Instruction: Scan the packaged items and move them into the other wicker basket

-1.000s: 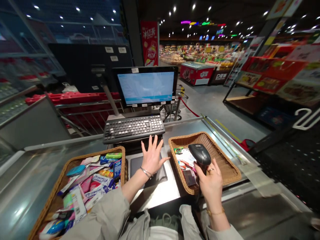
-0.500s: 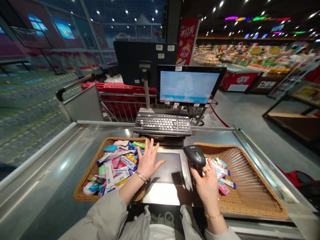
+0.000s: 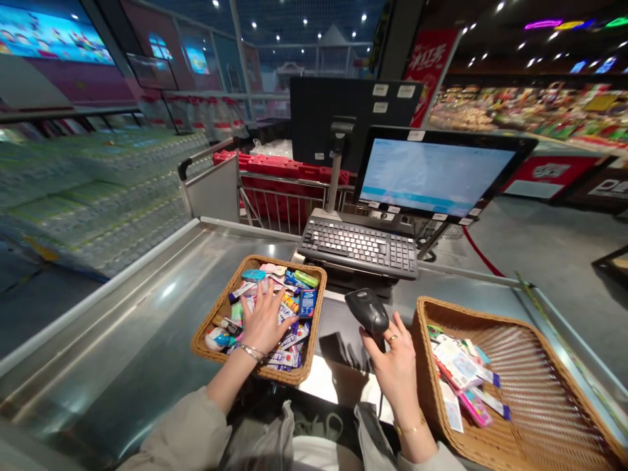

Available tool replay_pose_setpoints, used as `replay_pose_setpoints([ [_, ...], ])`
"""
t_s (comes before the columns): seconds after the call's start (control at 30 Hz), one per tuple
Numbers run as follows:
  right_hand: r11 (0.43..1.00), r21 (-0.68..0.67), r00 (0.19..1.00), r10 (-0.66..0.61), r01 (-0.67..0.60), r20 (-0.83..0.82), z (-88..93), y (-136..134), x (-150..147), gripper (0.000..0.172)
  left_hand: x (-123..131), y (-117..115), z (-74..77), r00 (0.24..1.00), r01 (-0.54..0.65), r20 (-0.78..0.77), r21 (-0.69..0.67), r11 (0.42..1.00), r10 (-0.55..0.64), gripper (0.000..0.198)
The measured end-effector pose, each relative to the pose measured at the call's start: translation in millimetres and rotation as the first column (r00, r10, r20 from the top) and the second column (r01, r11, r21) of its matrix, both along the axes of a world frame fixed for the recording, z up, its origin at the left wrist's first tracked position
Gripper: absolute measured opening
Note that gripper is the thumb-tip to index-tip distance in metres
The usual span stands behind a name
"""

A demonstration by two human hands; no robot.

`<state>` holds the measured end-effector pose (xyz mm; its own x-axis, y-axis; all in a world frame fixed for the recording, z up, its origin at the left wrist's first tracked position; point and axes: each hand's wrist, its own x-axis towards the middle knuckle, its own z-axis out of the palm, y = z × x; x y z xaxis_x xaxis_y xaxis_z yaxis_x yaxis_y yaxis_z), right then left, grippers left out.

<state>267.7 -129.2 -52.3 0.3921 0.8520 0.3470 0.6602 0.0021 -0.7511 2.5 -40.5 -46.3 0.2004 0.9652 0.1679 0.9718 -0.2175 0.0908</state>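
My left hand (image 3: 262, 324) lies open, palm down on the small packets (image 3: 297, 320) filling the left wicker basket (image 3: 201, 341). My right hand (image 3: 395, 373) grips a black handheld barcode scanner (image 3: 367, 312) over the steel checkout counter (image 3: 118, 333), just beside the right wicker basket (image 3: 471, 315), which holds more packets (image 3: 458, 366).

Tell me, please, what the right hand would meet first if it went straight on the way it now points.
Most likely the black computer keyboard on its stand, ahead of the right hand and the black handheld barcode scanner it grips, though depth is hard to judge from this view.
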Motion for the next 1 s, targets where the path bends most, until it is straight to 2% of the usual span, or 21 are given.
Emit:
replay_pose_setpoints([
  [0.33,0.993,-0.036,0.994,0.11,-0.111,-0.026,1.0,10.0,-25.4,0.033,-39.9,-11.3,-13.9,0.996,-0.088,-0.043,-0.086,0.992,0.084,0.066],
  [0.53,0.986,-0.054,0.987,0.159,-0.16,-0.021,2.3,12.0,-35.0,0.032,-53.6,-14.5,-20.0,0.992,-0.096,-0.087,-0.099,0.99,0.087,0.054],
  [0.73,0.984,-0.055,0.985,0.17,-0.17,-0.013,4.1,12.5,-41.5,0.031,-65.1,-14.8,-18.5,0.992,-0.114,-0.063,-0.097,0.989,0.108,0.041],
  [0.9,0.983,-0.053,0.984,0.177,-0.177,-0.001,2.2,13.3,-41.9,0.032,-65.6,-15.7,-14.6,0.998,-0.058,-0.031,-0.144,0.988,0.054,0.024],
  [1.0,0.981,-0.051,0.982,0.188,-0.187,0.001,1.6,13.5,-41.3,0.034,-67.0,-14.9,-13.2,0.998,-0.061,-0.031,-0.158,0.986,0.057,0.022],
])
